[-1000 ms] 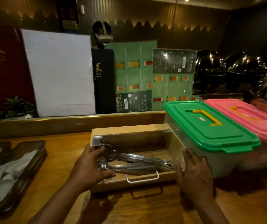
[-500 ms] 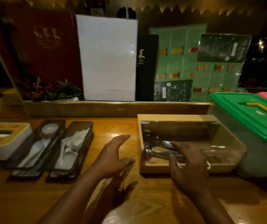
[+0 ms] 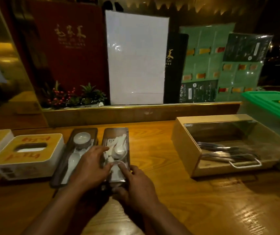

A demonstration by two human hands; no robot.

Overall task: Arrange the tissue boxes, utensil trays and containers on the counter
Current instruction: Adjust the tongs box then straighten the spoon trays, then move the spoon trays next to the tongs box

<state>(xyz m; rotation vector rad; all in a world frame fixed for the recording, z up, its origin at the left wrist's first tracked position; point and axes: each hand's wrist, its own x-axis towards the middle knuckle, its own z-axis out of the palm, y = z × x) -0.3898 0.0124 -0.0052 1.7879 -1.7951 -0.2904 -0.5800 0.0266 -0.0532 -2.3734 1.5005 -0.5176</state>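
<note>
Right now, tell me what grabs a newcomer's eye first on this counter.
Both hands meet at the counter's near centre: the left hand lies flat over the two dark narrow trays of white ceramic spoons, while the right hand closes its grip on the right tray's near end. Left of them sits a white tissue box with an orange top; to the right, a wooden box of metal tongs beside a green-lidded plastic container.
</note>
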